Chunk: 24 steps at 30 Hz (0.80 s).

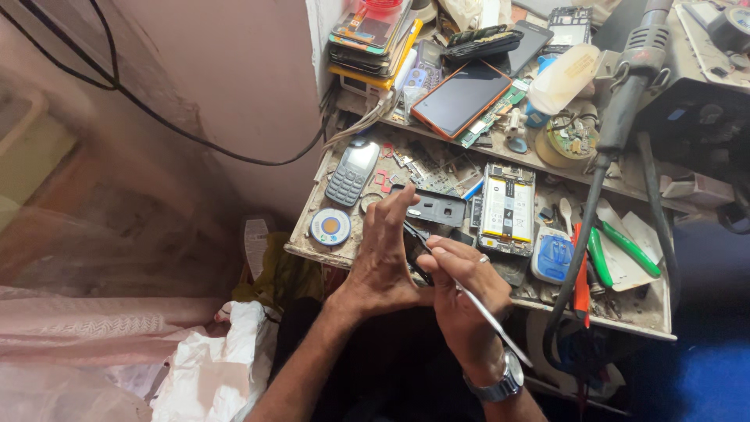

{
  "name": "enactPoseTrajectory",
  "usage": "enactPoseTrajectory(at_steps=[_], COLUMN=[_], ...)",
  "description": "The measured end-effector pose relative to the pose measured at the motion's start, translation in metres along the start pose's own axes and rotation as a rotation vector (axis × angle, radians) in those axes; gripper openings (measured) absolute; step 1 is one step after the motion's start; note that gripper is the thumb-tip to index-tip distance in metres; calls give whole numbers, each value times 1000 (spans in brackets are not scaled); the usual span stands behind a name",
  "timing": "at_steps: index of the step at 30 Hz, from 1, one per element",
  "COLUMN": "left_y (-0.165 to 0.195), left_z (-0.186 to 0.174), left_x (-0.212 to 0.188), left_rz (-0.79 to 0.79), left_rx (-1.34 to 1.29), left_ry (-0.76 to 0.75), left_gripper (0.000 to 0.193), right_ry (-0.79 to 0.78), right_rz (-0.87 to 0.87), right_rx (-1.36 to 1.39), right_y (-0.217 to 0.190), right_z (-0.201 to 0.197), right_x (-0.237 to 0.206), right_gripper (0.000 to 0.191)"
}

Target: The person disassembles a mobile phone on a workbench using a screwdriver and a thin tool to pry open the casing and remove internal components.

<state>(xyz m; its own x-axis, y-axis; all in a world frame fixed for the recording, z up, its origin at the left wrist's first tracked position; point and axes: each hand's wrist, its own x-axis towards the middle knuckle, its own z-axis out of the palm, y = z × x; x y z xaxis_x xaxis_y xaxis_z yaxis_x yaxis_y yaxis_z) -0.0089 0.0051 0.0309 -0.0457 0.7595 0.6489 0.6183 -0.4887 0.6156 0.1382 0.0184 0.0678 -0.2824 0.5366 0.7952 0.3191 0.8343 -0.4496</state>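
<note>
My left hand (383,250) is raised over the front of a cluttered workbench (625,312), fingers spread and pointing up. It is pressed against my right hand (461,285), which pinches a thin silver tool (492,322) whose handle slants down to the right. A small dark part (414,234) sits between the two hands, mostly hidden. My right wrist wears a metal watch (500,383). An opened phone with a white battery (508,207) lies just beyond my hands, next to a dark phone frame (437,207).
A grey keypad phone (351,172) and a round blue-rimmed tin (330,227) lie at the bench's left. An orange-edged phone (461,98), stacked phones (371,35) and a hot-air tool (625,109) crowd the back. Green and red tools (601,258) sit right. White plastic (219,367) lies lower left.
</note>
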Motion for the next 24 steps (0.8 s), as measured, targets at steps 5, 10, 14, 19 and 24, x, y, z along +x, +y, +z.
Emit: enactPoseTrajectory(at_steps=[5, 10, 14, 19, 24], left_y=[-2, -4, -6, -11, -13], left_z=[0, 1, 3, 4, 4], left_x=[0, -1, -2, -1, -5], left_rz=[15, 34, 49, 64, 58], left_rx=[54, 108, 85, 80, 134], left_ry=[43, 42, 52, 41, 41], left_gripper=[139, 136, 137, 142, 139], right_ry=[-11, -17, -23, -48, -76], right_rz=[-21, -48, 22, 60, 170], right_rx=[1, 18, 74, 82, 148], right_y=[1, 5, 11, 16, 19], right_z=[3, 7, 10, 11, 11], right_x=[5, 7, 7, 9, 8], right_gripper=[20, 19, 16, 14, 11])
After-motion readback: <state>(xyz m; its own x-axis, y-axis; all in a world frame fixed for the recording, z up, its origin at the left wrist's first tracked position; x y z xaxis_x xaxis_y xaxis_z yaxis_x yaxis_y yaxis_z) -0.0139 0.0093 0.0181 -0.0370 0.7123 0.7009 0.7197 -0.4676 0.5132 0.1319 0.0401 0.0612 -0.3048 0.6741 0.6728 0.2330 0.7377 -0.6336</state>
